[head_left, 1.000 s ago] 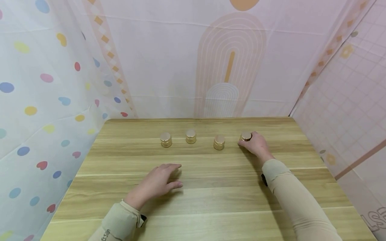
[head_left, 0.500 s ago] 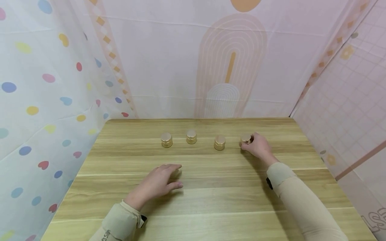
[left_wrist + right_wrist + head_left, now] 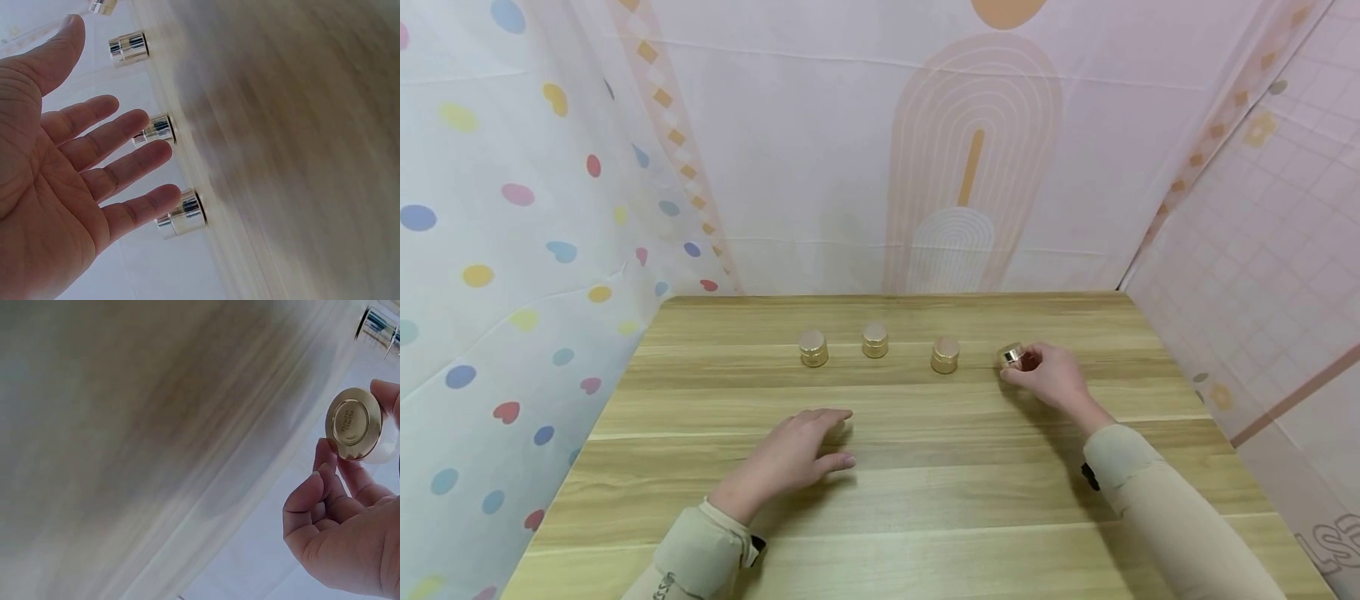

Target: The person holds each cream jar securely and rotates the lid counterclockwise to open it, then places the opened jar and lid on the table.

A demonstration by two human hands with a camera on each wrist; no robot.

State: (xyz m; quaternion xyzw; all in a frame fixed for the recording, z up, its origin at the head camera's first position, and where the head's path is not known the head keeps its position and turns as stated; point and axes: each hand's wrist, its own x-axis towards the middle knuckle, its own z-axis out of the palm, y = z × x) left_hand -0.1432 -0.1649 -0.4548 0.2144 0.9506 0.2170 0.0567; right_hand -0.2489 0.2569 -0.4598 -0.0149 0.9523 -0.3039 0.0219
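Note:
In the head view my right hand [image 3: 1051,379] pinches a small gold lidded jar [image 3: 1010,357] between thumb and fingers, at the right end of a row. This jar is tilted and off the table; its round base [image 3: 351,425], with small print too fine to read, shows in the right wrist view. Three similar gold jars stand upright to its left: one nearest [image 3: 945,356], one in the middle [image 3: 875,341] and one at the far left [image 3: 813,348]. Nearer the front, my left hand [image 3: 786,458] holds nothing, fingers extended and thumb apart, as the left wrist view also shows.
The wood-grain table [image 3: 910,492] reaches back to a pale printed curtain [image 3: 805,167]. Patterned cloth also hangs along the left side [image 3: 512,275] and the right side [image 3: 1262,250].
My right hand has drawn slightly right and toward me. The jar in it, upright before, is now lifted and tipped. The left hand and the other jars have stayed put.

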